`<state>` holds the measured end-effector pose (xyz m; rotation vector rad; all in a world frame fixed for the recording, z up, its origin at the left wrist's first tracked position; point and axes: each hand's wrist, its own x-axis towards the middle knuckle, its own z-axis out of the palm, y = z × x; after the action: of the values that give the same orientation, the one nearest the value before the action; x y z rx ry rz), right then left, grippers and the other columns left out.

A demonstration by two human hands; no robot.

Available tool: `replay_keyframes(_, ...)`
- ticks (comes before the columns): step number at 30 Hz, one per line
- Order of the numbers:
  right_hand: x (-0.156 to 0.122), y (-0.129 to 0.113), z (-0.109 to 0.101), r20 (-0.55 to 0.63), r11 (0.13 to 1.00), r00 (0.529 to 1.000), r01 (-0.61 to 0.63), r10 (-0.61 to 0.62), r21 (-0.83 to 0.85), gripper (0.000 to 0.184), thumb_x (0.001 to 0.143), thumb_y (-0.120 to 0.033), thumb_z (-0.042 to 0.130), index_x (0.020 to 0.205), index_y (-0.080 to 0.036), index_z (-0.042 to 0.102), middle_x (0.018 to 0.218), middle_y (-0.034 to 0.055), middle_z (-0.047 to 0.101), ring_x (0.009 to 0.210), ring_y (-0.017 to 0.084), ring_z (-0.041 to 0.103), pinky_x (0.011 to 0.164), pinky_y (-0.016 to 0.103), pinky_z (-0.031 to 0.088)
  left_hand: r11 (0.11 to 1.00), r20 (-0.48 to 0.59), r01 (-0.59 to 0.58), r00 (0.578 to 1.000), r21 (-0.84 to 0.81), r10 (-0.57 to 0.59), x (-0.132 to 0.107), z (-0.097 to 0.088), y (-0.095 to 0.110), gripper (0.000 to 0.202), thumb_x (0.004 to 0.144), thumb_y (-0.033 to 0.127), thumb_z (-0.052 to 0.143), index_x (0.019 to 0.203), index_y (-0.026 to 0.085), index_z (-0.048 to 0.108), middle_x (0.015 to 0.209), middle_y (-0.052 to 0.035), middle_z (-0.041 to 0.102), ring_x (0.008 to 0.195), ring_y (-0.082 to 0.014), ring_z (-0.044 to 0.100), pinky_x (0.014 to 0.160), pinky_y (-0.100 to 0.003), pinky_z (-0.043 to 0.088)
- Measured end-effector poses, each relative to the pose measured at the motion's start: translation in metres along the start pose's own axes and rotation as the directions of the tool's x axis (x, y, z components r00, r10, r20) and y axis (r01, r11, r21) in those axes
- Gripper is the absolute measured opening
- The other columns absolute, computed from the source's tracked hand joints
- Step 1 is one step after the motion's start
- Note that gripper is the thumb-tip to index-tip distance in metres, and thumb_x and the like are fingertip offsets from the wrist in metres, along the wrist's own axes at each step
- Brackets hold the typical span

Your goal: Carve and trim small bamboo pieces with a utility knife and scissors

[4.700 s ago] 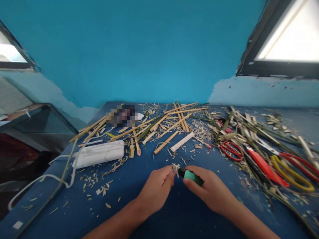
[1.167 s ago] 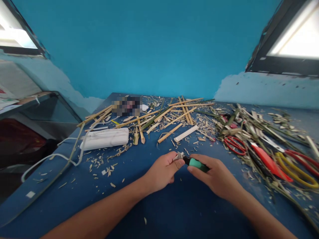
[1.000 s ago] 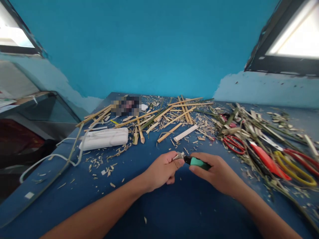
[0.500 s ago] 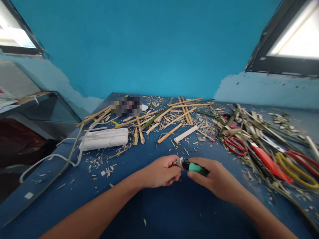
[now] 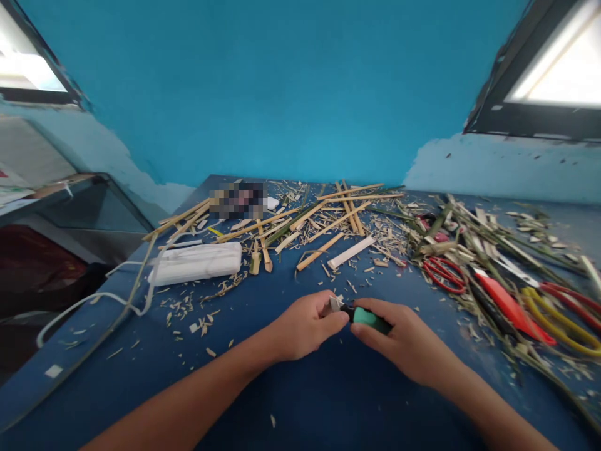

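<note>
At the near centre of the blue tabletop (image 5: 263, 388), your two hands meet over bare surface.

- Right hand (image 5: 399, 341): grip wrapped around the green-handled cutter (image 5: 369, 317), thumb along its top, blade end pointing left.
- Left hand (image 5: 305, 326): fingertips pressed together on a small pale sliver (image 5: 335, 304) held right at the cutter's blade end; how the sliver sits against the blade is too small to tell.
- Far left: a white oblong block (image 5: 197, 263) lying flat, with a white cord (image 5: 94, 300) trailing from it toward the near left edge.
- Far centre: loose bamboo strips (image 5: 323, 222), crossed and scattered, with a flat pale stick (image 5: 351, 252) just nearer to you, and shavings strewn about.
- Right: red-handled scissors (image 5: 441, 272) lying among green stalks; further right, a red-handled tool (image 5: 509, 307) and yellow-handled shears (image 5: 558, 322), all well apart from your hands.
- Near centre: a single chip (image 5: 273, 421) on the tabletop between your forearms.
</note>
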<state>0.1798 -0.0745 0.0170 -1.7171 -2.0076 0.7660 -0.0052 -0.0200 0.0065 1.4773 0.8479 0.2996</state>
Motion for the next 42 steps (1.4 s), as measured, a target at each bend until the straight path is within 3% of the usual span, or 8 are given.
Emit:
replay_keyframes(4,0.001,0.003,0.003,-0.030,1.000,0.999,-0.023,0.024,0.009,0.037,0.080,-0.045,0.050,0.106,-0.022,0.062,0.099,0.0068,0.067,0.088,0.025,0.061,0.073,0.034,0.046,1.000,-0.057,0.014,0.998,-0.011,-0.014,0.001,0.003,-0.002,0.029,0.079,0.045,0.047,0.073,0.019,0.035,0.051,0.0096,0.029,0.039,-0.0048,0.030,0.040,-0.019,0.023)
replay_keyframes(7,0.001,0.004,0.005,-0.036,1.000,0.999,-0.013,0.013,0.009,0.034,0.080,-0.043,0.049,0.105,-0.023,0.061,0.099,0.0068,0.067,0.087,0.024,0.061,0.074,0.035,0.046,1.000,-0.095,0.027,0.995,0.001,-0.027,0.001,0.005,-0.004,0.030,0.079,0.048,0.045,0.073,0.020,0.035,0.051,0.0092,0.031,0.039,-0.0062,0.032,0.039,-0.020,0.024)
replay_keyframes(18,0.000,0.003,0.009,-0.067,1.000,0.998,0.006,-0.007,-0.027,0.032,0.082,-0.042,0.047,0.104,-0.023,0.060,0.098,0.0062,0.067,0.081,0.021,0.062,0.070,0.030,0.047,0.987,-0.212,-0.071,0.972,0.147,0.101,-0.004,0.011,0.002,0.028,0.082,0.043,0.042,0.069,0.019,0.039,0.052,0.0060,0.038,0.051,-0.0091,0.038,0.049,-0.022,0.027)
replay_keyframes(24,0.001,-0.001,0.011,-0.140,1.000,0.990,-0.012,0.010,-0.013,0.032,0.083,-0.043,0.047,0.102,-0.022,0.061,0.092,0.0062,0.067,0.075,0.019,0.062,0.064,0.028,0.047,0.991,-0.294,-0.033,0.953,0.129,0.070,-0.003,0.015,-0.002,0.032,0.081,0.048,0.042,0.070,0.018,0.040,0.051,0.0059,0.039,0.049,-0.0092,0.038,0.047,-0.022,0.027)
replay_keyframes(32,0.001,-0.005,0.003,-0.071,0.997,0.997,0.046,-0.042,0.055,0.025,0.082,-0.037,0.047,0.090,-0.020,0.064,0.079,0.0018,0.067,0.072,0.017,0.060,0.062,0.024,0.046,0.979,-0.135,-0.056,0.990,-0.194,0.030,0.001,0.014,-0.006,0.028,0.079,0.045,0.049,0.077,0.020,0.037,0.050,0.0107,0.033,0.035,-0.0034,0.030,0.036,-0.018,0.026)
replay_keyframes(36,0.002,-0.006,0.001,-0.033,0.994,0.997,0.076,-0.073,0.083,0.023,0.081,-0.035,0.049,0.083,-0.019,0.065,0.076,0.0011,0.067,0.069,0.016,0.059,0.061,0.024,0.045,0.953,-0.076,-0.069,0.996,-0.295,0.048,0.001,0.012,-0.005,0.024,0.077,0.035,0.054,0.075,0.020,0.036,0.052,0.0113,0.033,0.034,-0.0015,0.030,0.035,-0.016,0.028)
replay_keyframes(42,-0.001,-0.006,0.000,-0.001,0.991,0.996,0.084,-0.085,0.107,0.023,0.081,-0.036,0.049,0.081,-0.018,0.064,0.079,0.0012,0.067,0.069,0.015,0.059,0.060,0.023,0.044,0.926,0.027,-0.027,0.999,-0.376,0.040,0.001,0.007,-0.004,0.029,0.073,0.036,0.059,0.073,0.020,0.035,0.053,0.0116,0.028,0.034,-0.0008,0.025,0.032,-0.014,0.022)
